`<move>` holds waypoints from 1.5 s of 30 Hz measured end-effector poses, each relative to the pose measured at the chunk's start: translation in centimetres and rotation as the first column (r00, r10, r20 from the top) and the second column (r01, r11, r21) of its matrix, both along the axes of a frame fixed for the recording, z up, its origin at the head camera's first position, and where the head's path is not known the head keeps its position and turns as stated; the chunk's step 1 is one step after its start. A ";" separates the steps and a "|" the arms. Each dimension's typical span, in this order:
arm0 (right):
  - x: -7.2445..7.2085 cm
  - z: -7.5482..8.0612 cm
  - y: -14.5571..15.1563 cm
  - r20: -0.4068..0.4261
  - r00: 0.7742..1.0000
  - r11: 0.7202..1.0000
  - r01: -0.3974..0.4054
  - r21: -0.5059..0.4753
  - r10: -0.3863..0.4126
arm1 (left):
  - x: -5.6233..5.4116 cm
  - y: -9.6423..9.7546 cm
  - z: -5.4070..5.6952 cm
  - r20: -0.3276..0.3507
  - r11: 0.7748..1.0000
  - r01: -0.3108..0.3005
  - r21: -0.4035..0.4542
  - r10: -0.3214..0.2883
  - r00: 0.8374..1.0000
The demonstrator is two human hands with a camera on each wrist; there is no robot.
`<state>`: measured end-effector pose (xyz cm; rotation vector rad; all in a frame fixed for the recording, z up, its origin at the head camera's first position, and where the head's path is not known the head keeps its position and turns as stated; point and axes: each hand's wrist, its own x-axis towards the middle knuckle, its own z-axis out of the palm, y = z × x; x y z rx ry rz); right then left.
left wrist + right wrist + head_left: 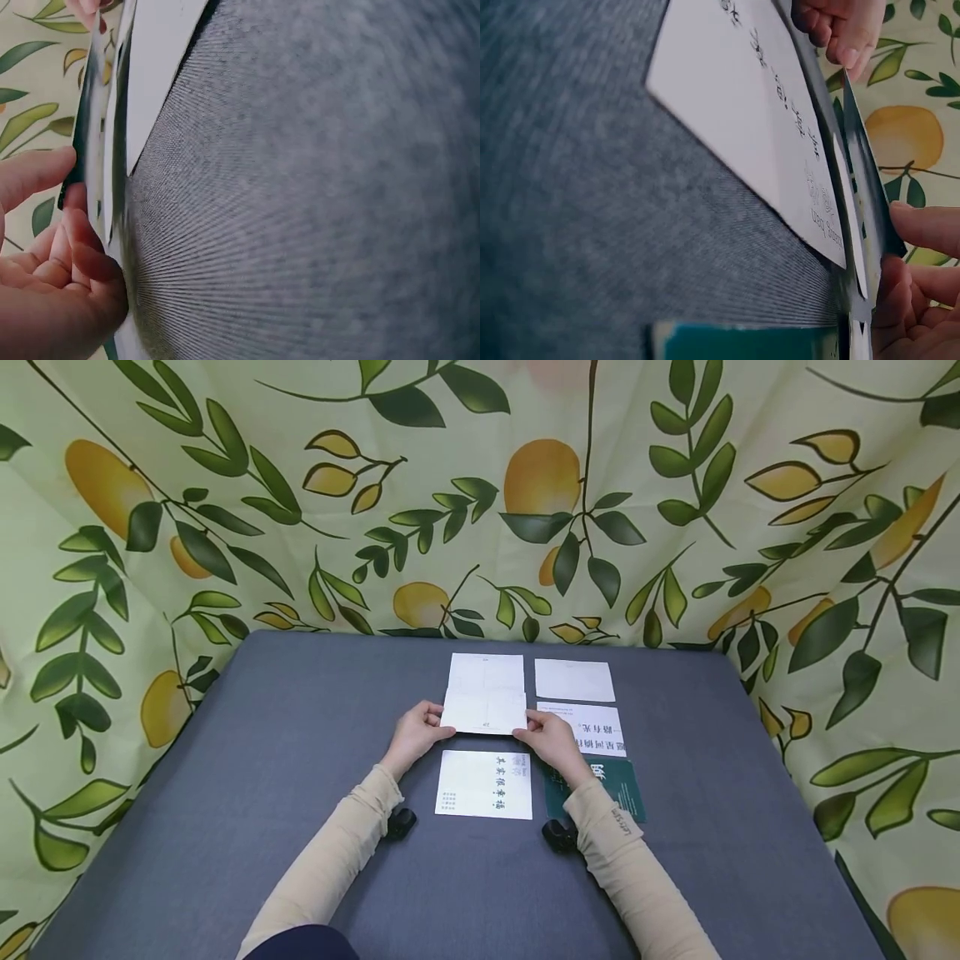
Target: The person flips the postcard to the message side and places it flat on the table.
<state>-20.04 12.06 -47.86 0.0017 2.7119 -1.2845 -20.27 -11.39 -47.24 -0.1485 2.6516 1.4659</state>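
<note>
Here, the left hand [415, 735] and right hand [555, 743] each pinch a near corner of a card [484, 713], white above, dark beneath, raised off the table [300, 710]. From overhead it overlaps a second card [486, 671]. Nearer the person lies a lettered card [480, 787]. Rightward, a plain card [574, 681], a printed card [600, 727] and a green card [625, 789] form a column. Beyond hangs patterned cloth [450, 435].

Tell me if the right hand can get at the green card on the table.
Probably not without letting go: the right hand pinches the raised white card. The green card lies close by, partly hidden by the right forearm.
</note>
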 end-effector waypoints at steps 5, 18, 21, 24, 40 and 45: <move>0.1 -0.2 -0.3 0.008 0.999 0.996 -0.038 0.075 0.038 | 0.1 0.0 -0.5 0.002 0.998 0.010 -0.054 -0.010 1.000; 0.3 -0.2 -0.7 -0.007 0.997 0.989 -0.079 0.126 0.081 | 0.3 0.1 -0.4 -0.020 0.976 0.075 -0.206 -0.081 0.997; 0.5 -0.2 -1.3 -0.031 0.994 0.973 -0.098 0.207 0.106 | 0.4 0.1 -0.2 -0.028 0.968 0.086 -0.234 -0.096 0.995; 0.6 -0.1 -1.9 -0.033 0.994 0.957 -0.088 0.276 0.101 | 0.4 0.2 -0.1 -0.040 0.963 0.085 -0.257 -0.098 0.994; 1.0 0.7 -1.3 -0.109 0.994 0.986 0.016 0.163 0.002 | -1.0 0.4 0.7 0.147 0.964 0.144 -0.222 -0.113 0.983; 1.4 2.1 -0.1 -0.158 0.987 0.997 0.011 0.075 0.001 | -1.1 0.5 1.8 0.121 0.966 0.128 -0.225 -0.102 0.987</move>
